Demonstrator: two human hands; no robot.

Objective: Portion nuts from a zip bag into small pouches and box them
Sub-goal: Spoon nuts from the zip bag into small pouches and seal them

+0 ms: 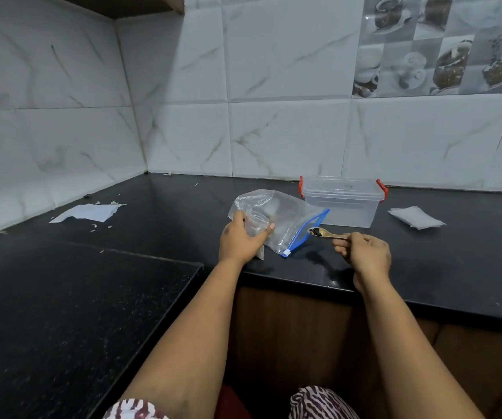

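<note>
A clear zip bag point(289, 225) with a blue zipper strip lies on the black counter, its mouth turned to the right. In front of it my left hand point(240, 240) holds a small clear pouch point(255, 226), fingers curled round its edge. To the right, my right hand point(364, 252) pinches the handle of a small golden spoon point(327, 234). The spoon's bowl carries dark pieces and hovers just outside the zip bag's mouth. Behind the bag stands a clear plastic box point(342, 201) with red clips, lid on.
A stack of small white pouches point(414, 217) lies right of the box. Torn white paper point(88, 212) and scraps lie at the far left by the tiled wall. The black counter point(153, 222) forms an L, with its front edge just under my wrists.
</note>
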